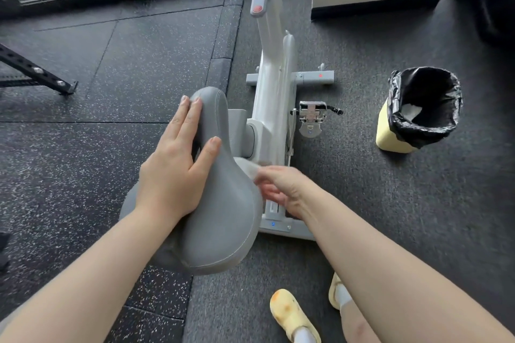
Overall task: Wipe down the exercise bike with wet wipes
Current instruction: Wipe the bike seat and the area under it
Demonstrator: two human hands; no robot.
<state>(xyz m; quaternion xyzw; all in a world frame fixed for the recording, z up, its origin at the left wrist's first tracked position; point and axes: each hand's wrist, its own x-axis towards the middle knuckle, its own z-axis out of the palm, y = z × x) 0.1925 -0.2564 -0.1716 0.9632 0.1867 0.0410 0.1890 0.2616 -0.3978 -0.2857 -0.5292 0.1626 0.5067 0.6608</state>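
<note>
The white exercise bike stands in the middle of the view, seen from above. Its grey saddle is closest to me. My left hand lies flat on the saddle's nose and left side, fingers spread, thumb across the top. My right hand is at the saddle's right edge, blurred, pinching a pale wet wipe against the side of the saddle. A metal pedal sticks out on the bike's right.
A yellow bin with a black liner stands on the floor to the right, something white inside. A black rack leg lies at the left. My feet in yellow slippers are below the saddle. Dark rubber floor all around.
</note>
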